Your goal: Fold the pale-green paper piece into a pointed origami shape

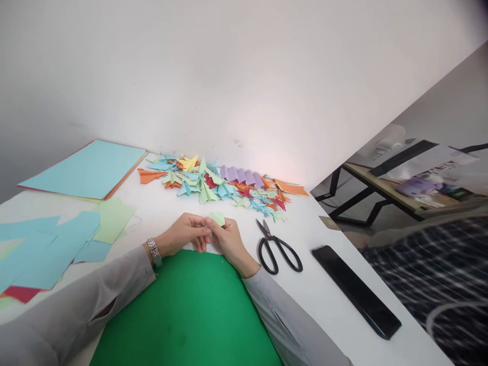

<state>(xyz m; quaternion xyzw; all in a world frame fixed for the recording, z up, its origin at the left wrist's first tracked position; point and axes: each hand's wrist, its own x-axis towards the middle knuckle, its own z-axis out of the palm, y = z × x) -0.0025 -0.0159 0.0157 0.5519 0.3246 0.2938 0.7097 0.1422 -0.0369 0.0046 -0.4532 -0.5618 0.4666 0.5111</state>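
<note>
A small piece of light green paper (217,218) is held between both hands above the far edge of a green sheet (183,310). My right hand (230,239) pinches it, with thumb and fingers closed around its lower part. My left hand (187,233), with a metal watch on the wrist, is closed at the fingertips against the same paper. Just beyond the hands lies a heap of small folded paper pieces (208,185) in many colours. Black-handled scissors (272,244) rest to the right of my right hand, blades apart.
On the left are stacked large coloured sheets (86,170) and loose blue and green paper pieces (64,244). A long black object (356,292) lies at the right of the white table (305,305). A wall stands behind; another table (385,185) and checked fabric (438,269) are at right.
</note>
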